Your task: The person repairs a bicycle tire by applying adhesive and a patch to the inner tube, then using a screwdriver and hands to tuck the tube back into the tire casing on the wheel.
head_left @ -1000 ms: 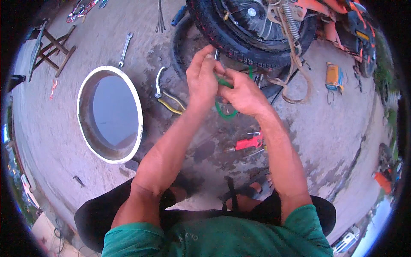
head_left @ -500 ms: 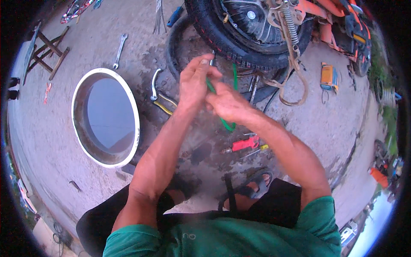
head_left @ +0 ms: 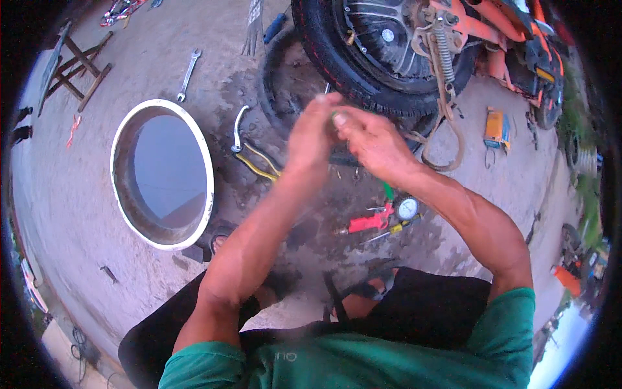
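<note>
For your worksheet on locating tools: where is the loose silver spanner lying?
In the head view, the silver spanner lies on the ground at upper left, just above the white-rimmed basin.

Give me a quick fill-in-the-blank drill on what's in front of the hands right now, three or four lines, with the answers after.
1. The left hand and right hand meet in front of the black ____ of the orange motorbike.
2. The round basin with a white rim holds ____.
3. The silver wrench lies on the ground beyond the ____.
4. The tool with red handles lies beside a round ____.

Missing words: tyre; water; basin; gauge
</note>
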Available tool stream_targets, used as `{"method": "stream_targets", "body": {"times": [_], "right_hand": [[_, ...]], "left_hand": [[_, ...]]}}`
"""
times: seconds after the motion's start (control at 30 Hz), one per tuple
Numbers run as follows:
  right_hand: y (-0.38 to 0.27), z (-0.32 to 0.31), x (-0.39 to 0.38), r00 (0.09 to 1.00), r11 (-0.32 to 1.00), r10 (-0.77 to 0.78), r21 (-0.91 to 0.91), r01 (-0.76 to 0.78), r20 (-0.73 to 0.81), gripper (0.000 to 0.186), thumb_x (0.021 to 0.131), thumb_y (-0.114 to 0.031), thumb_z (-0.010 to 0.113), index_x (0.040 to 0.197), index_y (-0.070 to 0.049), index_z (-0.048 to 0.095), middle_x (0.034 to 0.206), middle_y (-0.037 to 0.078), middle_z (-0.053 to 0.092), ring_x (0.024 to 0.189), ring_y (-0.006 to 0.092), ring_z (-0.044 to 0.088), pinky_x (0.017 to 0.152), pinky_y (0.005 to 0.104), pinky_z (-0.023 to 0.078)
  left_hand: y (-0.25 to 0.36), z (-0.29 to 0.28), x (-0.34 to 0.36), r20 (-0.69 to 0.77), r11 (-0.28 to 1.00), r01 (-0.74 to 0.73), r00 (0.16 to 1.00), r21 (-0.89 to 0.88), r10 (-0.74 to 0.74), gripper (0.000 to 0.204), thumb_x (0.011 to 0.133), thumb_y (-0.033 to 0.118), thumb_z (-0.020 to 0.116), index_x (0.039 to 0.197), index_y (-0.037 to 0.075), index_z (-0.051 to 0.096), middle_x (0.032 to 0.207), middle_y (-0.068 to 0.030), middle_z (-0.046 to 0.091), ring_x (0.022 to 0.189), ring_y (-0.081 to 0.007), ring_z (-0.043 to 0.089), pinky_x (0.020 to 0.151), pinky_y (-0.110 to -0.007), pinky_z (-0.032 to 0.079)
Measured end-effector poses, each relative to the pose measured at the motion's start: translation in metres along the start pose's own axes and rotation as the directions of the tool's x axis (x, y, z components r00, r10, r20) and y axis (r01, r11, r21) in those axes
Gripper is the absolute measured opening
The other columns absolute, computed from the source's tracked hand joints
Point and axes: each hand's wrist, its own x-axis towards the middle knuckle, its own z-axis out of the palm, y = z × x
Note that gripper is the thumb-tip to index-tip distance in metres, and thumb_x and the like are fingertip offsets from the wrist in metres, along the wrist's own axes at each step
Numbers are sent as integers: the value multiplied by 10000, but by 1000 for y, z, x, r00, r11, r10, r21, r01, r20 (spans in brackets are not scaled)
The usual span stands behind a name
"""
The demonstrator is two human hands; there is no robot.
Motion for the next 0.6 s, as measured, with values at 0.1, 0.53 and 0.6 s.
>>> {"method": "stream_targets", "body": {"times": [0.1,0.53,0.6], "right_hand": [[-31,-39,-7,973,919,-214,-356,171,-85,420,1057,-409,581,978,2,617,766,134,627,725,180,563,670,411,474],[-6,-121,-14,670,669,-742,40,742,-28,403,983,-411,683,1023,-24,580,739,60,603,623,162,553,560,310,440],[-6,-123,-21,740,700,-667,268,662,-85,507,997,-504,660,1024,-11,546,705,37,560,600,103,489,516,280,378]], "left_hand": [[25,-46,15,-127,978,-36,992,-207,10,721,1059,650,357,1364,19,530,1148,-151,699,1026,-254,652,892,-423,484],[53,4,130,-389,828,-325,910,-457,143,793,1068,623,201,1412,-8,536,1404,-179,609,1266,-366,571,1129,-480,408],[63,45,122,-312,808,-371,918,-458,245,821,1071,626,165,1417,-23,531,1435,-189,602,1309,-382,571,1165,-498,398]]}}
